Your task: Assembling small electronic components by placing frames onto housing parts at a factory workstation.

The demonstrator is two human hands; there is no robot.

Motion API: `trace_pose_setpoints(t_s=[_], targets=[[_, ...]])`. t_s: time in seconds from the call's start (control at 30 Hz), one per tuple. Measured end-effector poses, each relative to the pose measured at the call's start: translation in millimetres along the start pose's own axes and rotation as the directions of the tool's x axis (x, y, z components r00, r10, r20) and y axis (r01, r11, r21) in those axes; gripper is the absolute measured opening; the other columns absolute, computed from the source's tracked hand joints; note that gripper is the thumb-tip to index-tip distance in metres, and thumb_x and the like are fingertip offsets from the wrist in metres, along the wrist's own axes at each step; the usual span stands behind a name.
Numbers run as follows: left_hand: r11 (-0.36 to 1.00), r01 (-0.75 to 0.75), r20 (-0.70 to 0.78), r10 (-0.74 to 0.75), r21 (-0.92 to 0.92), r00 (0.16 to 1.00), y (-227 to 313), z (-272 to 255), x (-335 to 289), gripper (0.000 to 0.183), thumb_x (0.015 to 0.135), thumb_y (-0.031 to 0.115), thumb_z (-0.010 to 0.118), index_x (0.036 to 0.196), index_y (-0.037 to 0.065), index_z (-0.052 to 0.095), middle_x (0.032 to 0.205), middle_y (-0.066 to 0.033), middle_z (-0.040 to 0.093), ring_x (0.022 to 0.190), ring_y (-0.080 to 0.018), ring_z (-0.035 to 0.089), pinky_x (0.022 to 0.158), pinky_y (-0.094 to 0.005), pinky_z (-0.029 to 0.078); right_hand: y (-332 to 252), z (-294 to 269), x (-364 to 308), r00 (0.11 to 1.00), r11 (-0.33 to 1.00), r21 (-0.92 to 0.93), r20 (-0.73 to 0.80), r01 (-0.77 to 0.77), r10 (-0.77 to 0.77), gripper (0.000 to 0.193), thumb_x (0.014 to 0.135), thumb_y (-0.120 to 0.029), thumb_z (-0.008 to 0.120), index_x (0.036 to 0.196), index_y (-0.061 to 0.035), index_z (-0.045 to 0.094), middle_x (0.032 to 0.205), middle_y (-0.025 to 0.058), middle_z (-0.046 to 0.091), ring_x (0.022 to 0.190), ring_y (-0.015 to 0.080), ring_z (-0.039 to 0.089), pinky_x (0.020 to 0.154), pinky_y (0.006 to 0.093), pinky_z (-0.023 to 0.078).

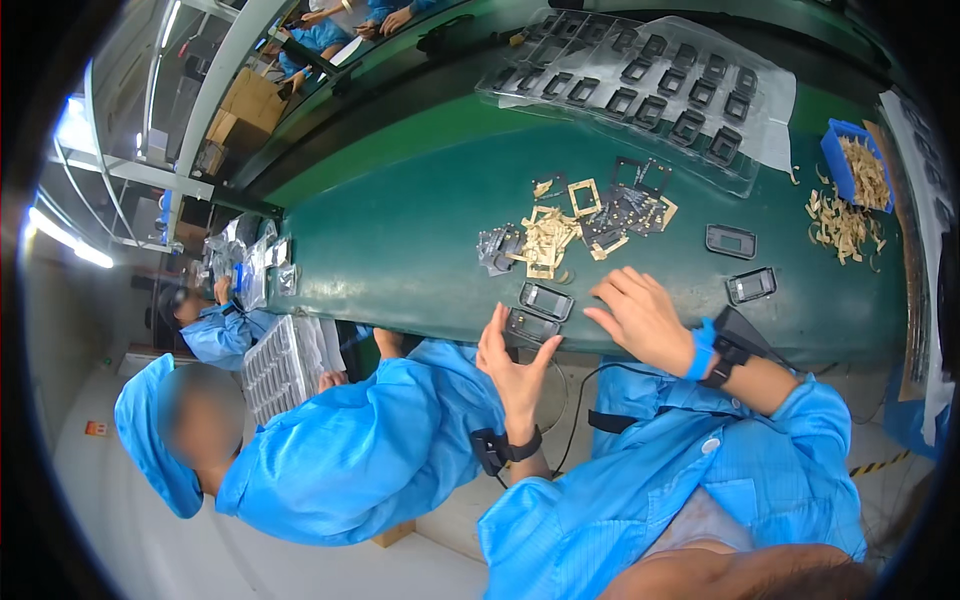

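My left hand (515, 370) is at the front edge of the green table, its fingers and thumb spanning a small black plastic housing (531, 326). A second black housing (546, 300) lies just beyond it, touching or nearly so. To the right, my right hand (640, 318) hovers with bent, parted fingers and nothing visible in them. Ahead of both hands is a loose heap of pale yellow frame-shaped pieces (548, 242) mixed with dark thin frames (625, 212). Two more black housings (731, 241) (751, 286) rest apart on the right.
Clear trays (745, 178) of black housings stand at the back. On the right, a blue box (838, 170) holds pale curled strips, with more strips (843, 225) spilled beside it. A co-worker in blue (350, 450) sits close on my left near a tray of parts (285, 372).
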State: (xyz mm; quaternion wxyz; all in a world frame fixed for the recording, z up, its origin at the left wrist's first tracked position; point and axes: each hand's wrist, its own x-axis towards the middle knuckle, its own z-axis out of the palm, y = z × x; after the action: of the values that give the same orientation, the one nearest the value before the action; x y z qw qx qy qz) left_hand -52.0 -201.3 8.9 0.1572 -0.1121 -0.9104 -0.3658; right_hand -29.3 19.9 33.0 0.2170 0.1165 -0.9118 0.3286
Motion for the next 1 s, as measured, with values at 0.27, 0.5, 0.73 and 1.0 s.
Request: trace_pose_setpoints(t_s=[0.27,0.5,0.73,1.0], targets=[[0.999,-0.051,-0.007,0.051,-0.008,0.999,-1,17,9,0.086,0.065,0.033,0.093,0.137,0.004,0.056,0.126,-0.0123,0.065,0.119,-0.0302,0.057,0.104,-0.0424,0.038,2,46,21,0.98,0.977,-0.068,-0.036,-0.2,0.198,0.025,0.081,-0.028,0.075,0.089,-0.0062,0.065,0.09,0.0089,0.059,0.09,0.0292,0.06,0.074,0.0425,0.046],[0.935,-0.094,-0.188,0.031,-0.342,0.982,9,27,-5,0.071,0.072,0.023,0.091,0.13,-0.003,0.059,0.13,-0.023,0.059,0.109,-0.036,0.064,0.095,-0.0439,0.053,4,61,24,0.986,0.943,0.29,0.022,-0.166,0.166,0.021,0.09,-0.02,0.06,0.092,0.0,0.057,0.065,0.0187,0.061,0.062,0.0394,0.064,0.049,0.0487,0.049],[0.903,-0.227,-0.138,0.189,-0.365,0.972,78,69,5,0.07,0.072,0.023,0.09,0.13,-0.003,0.059,0.132,-0.0228,0.057,0.11,-0.0361,0.064,0.094,-0.0441,0.054,20,26,16,0.937,0.689,0.683,-0.015,-0.244,0.348,0.025,0.1,-0.016,0.054,0.119,-0.0005,0.054,0.081,0.0128,0.069,0.072,0.0233,0.067,0.066,0.0385,0.049],[0.855,-0.389,-0.12,0.371,-0.343,0.921,145,102,20,0.07,0.073,0.023,0.09,0.13,-0.004,0.059,0.134,-0.0226,0.054,0.11,-0.0362,0.064,0.093,-0.0442,0.055,28,-105,-31,0.877,0.734,0.649,-0.213,-0.202,0.431,0.025,0.097,-0.009,0.049,0.12,-0.0021,0.055,0.092,0.019,0.069,0.077,0.0234,0.069,0.065,0.0383,0.051]])
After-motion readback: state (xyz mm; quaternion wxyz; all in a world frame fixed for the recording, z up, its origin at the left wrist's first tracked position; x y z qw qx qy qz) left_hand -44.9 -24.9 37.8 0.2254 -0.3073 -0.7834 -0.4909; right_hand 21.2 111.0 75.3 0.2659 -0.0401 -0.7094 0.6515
